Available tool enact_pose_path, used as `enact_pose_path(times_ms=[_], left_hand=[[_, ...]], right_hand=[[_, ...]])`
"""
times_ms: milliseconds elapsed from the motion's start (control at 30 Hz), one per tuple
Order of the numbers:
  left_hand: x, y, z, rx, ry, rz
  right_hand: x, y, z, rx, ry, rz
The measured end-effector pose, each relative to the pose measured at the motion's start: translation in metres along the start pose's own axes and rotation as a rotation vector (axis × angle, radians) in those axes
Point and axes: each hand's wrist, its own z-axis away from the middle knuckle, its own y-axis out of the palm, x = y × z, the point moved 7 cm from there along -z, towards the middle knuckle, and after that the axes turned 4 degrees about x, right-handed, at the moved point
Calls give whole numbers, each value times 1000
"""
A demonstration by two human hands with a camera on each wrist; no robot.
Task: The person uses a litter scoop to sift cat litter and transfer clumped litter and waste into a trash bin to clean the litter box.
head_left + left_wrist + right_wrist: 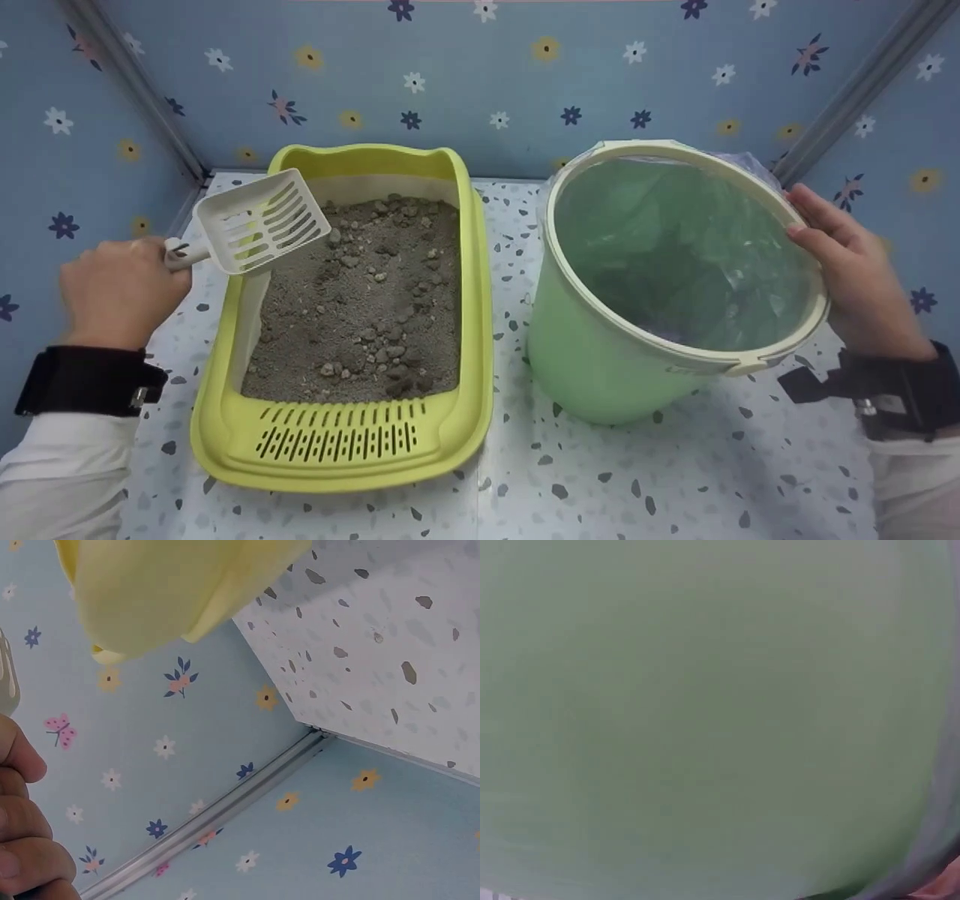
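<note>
My left hand [120,289] grips the handle of a light grey slotted litter scoop [219,221]. The scoop's head, with nothing lying in it, hangs above the upper left rim of a yellow-green litter box [477,322]. Grey cat litter [307,322] with loose clumps fills the box. In the left wrist view, curled fingers [26,840] show at the lower left, below the litter box's yellow end [150,600]. My right hand [862,270] holds the right rim of a green trash bin [592,352], which tilts. The bin's green side [720,720] fills the right wrist view.
A clear plastic bag [675,247] lines the bin, its edge poking out behind the cream rim. Box and bin stand side by side on a white speckled tabletop [562,480]. Blue flowered panels [465,75] enclose the back and both sides.
</note>
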Motion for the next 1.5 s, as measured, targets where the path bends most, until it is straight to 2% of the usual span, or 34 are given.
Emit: enact_pose_path(times_ms=[100, 167, 267, 433, 567, 733, 867, 933, 1167, 1367, 1500], left_hand=[[5, 3, 0, 4, -9, 3], [8, 3, -1, 34, -11, -4], [10, 2, -4, 79, 9, -41], [8, -6, -8, 80, 112, -151], [5, -13, -12, 92, 201, -232], [-10, -22, -16, 31, 345, -274], [-27, -27, -13, -89, 512, -331], [-35, -27, -10, -109, 574, -362], [-61, -20, -4, 7, 660, -443], [-82, -13, 2, 5, 719, -553], [-92, -5, 5, 12, 735, -586]], right_hand=[[-5, -2, -3, 1, 54, -78], [-9, -4, -5, 6, 81, -121], [-12, -5, -6, 5, 99, -129], [-12, -5, -6, -3, 106, -110], [-12, -4, -6, 3, 109, -137], [-12, -5, -6, -8, 110, -166], [-12, -4, -6, -9, 109, -164], [-12, -4, -6, -10, 109, -154], [-13, -2, -6, -1, 105, -157], [-12, -2, -6, 5, 94, -195], [-12, -1, -5, 2, 90, -197]])
